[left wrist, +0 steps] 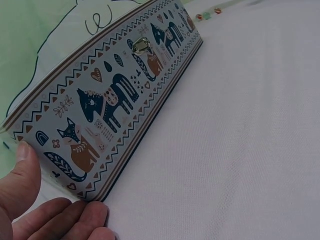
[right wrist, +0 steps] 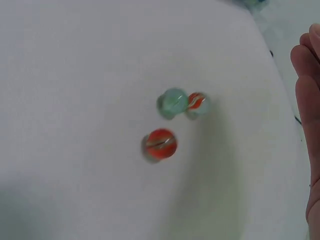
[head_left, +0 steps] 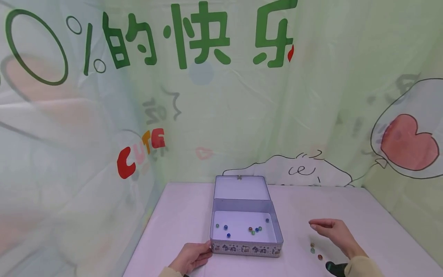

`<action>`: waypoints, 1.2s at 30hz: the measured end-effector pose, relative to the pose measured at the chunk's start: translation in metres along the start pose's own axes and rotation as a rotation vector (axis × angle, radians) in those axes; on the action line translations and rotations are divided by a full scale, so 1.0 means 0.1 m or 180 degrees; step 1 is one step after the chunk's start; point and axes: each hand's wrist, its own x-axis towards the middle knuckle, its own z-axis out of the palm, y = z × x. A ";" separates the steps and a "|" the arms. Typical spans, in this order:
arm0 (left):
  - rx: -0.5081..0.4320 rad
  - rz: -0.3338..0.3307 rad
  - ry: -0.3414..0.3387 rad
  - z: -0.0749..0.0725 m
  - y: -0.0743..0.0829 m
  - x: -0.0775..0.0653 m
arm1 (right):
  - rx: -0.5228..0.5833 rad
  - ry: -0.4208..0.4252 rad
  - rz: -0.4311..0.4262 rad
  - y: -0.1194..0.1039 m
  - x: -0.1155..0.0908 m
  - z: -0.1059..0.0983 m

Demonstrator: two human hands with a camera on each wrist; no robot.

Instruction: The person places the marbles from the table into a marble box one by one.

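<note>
A hinged tin box [head_left: 246, 248] stands on the table with its lid raised, its front printed with horses and foxes. Several glass marbles [head_left: 257, 230] lie inside on its pale floor. At the near left corner my left hand [head_left: 191, 257] holds the box, thumb on the side and curled fingers at the bottom edge. My right hand [head_left: 337, 233] is above the table, right of the box, and pinches a small reddish marble [head_left: 310, 222] at its fingertips. Below it lie a red marble [right wrist: 161, 143], a green marble [right wrist: 175, 101] and a clear marble with an orange swirl [right wrist: 197, 103].
The white-covered table [head_left: 183, 215] meets a hanging printed curtain [head_left: 221, 127] at the back and along both sides. The box's lid [head_left: 241, 188] leans back near the rear curtain. A dark strap piece [head_left: 335, 269] sits at the right wrist.
</note>
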 end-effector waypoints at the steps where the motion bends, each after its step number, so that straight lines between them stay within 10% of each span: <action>1: 0.0002 -0.0015 0.0011 0.00 0.00 0.00 | 0.0000 -0.0002 0.0032 0.04 0.02 0.01; 16: 0.0030 -0.0017 0.0025 0.02 0.03 -0.04 | -0.0098 -0.0036 0.0461 0.40 0.04 0.28; 36: -0.0005 -0.0018 0.0040 0.00 0.04 -0.06 | -0.0431 0.0039 0.0377 0.35 -0.01 0.34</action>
